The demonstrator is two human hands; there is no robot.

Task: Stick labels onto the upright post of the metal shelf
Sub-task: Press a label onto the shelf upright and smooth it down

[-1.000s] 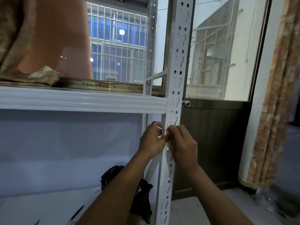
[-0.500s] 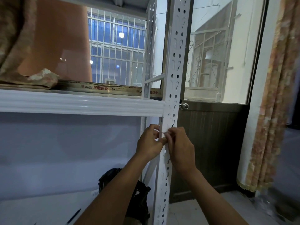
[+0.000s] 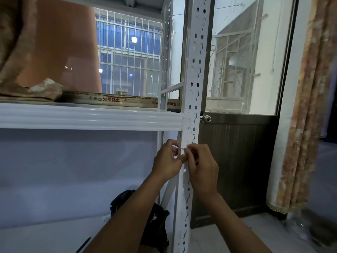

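The white perforated upright post of the metal shelf runs from top to bottom in the middle of the view. Both hands meet on it just below the white shelf beam. My left hand pinches from the post's left edge and my right hand from its front. A small white label lies between the fingertips of both hands, against the post. Most of the label is hidden by fingers.
A long printed box and folded cloth lie on the shelf. A black bag sits on the lower level by the post. A dark door with a knob stands behind, a curtain at the right.
Both hands stay at the same spot on the post, fingers shifting slightly on the label. The view has drifted a little.
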